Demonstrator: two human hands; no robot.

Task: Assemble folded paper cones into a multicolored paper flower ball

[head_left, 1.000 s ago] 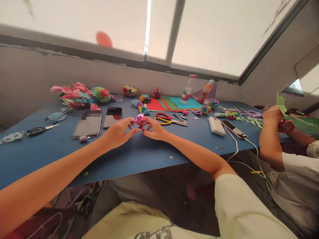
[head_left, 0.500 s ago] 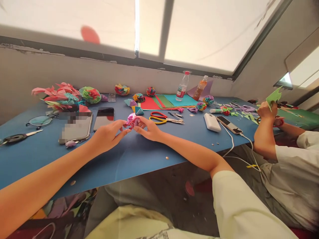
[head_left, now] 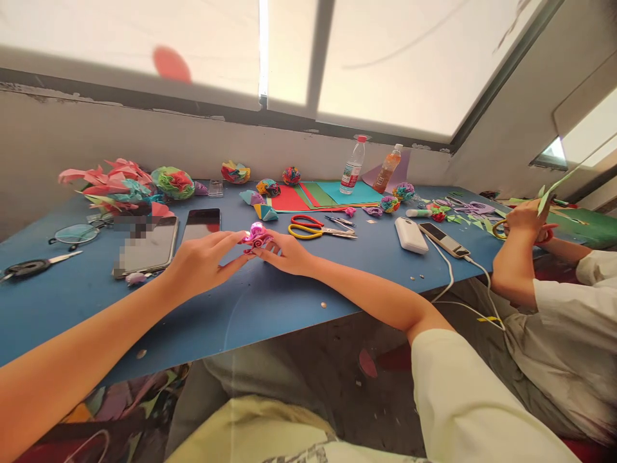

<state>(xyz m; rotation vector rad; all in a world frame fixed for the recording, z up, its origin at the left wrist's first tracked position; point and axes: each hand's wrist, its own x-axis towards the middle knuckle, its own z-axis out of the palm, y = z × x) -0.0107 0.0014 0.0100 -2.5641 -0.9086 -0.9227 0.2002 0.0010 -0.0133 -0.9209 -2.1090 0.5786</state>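
A small pink-purple paper flower [head_left: 259, 238] with curled petals is held just above the blue table [head_left: 270, 308]. The fingertips of my left hand [head_left: 206, 258] pinch it from the left. My right hand [head_left: 285, 253] grips its other side with thumb and fingers. Behind my hands, scissors [head_left: 322, 229] with red and yellow handles lie flat, blades pointing right. Two phones lie by my left hand: a black phone [head_left: 200, 222] and a larger phone [head_left: 157, 247], partly pixelated.
Finished paper flowers [head_left: 173, 182] and coloured sheets [head_left: 332, 195] line the table's back. Two bottles [head_left: 353, 166] stand there. A white power bank [head_left: 411, 235] and a cabled device [head_left: 444, 240] sit right. A co-worker's hand [head_left: 525, 215] holds green paper. Left are glasses [head_left: 77, 233] and a black-handled cutter [head_left: 36, 267].
The paper flower has turned in my fingers, so its curled spirals show more. My hands stay nearly in place. The co-worker's green paper has tilted.
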